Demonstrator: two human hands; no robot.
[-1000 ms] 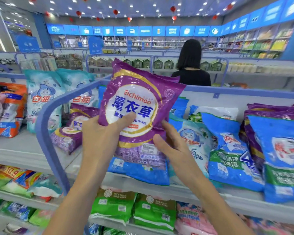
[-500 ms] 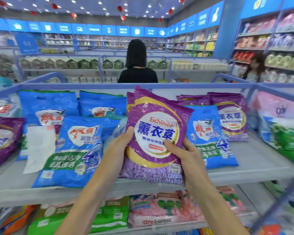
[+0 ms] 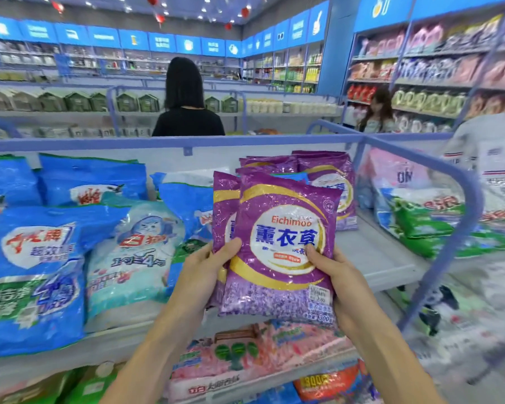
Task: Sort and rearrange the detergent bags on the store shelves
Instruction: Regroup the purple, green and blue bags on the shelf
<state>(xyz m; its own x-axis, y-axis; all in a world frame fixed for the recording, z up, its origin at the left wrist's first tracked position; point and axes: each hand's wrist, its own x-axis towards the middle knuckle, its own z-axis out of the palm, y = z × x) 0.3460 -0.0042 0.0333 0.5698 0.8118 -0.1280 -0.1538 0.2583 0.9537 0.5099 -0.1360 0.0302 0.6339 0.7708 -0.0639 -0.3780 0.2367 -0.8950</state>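
Store shelving of pale metal runs before you. Above its front edge your left grip and right grip clasp the lower sides of the glossy purple plastic detergent bag. It is likely soft, shifting and slippery, so support its bottom.

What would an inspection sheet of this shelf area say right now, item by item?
Surface: grey shelf, bare patch on its right part.
Job's things: purple bag held upright before the shelf; second purple bag close behind it; more purple bags lean at the back.
Clutter: blue bags and a pale cat-print bag overlap on the left.
Grippers: left hand and right hand grip the purple bag's lower sides.
Cables: nothing seen.
Surroundings: person in black top beyond the shelf; stocked wall shelves.
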